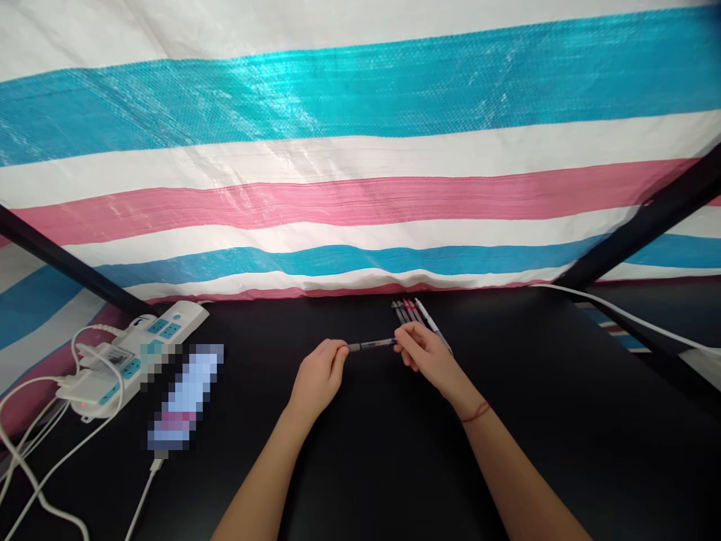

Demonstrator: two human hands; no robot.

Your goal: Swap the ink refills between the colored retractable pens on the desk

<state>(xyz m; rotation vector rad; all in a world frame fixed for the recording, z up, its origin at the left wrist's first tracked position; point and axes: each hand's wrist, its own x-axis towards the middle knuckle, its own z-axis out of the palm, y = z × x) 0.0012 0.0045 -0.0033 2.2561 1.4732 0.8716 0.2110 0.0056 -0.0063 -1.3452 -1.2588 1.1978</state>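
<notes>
A slim pen [372,345] with a clear barrel and a dark section toward its left lies level between my two hands. My left hand [321,372] is closed, thumb and fingers pinching the pen's left end. At the opposite end, the fingertips of my right hand [425,353] close on the pen; a thin reddish band circles that wrist. Just behind my right hand several pens [410,309] lie side by side on the black table [372,466], some with dark and some with red parts. The outermost on the right is a white pen [431,321], partly hidden by my hand.
At the left stands a white power strip [191,319] with plugs and white cables [56,511]. Beside it lies a blurred-out phone [188,394] on a charging cable. A striped tarp [360,203] hangs behind the table, with a black post [647,210] at right and another cable [619,304].
</notes>
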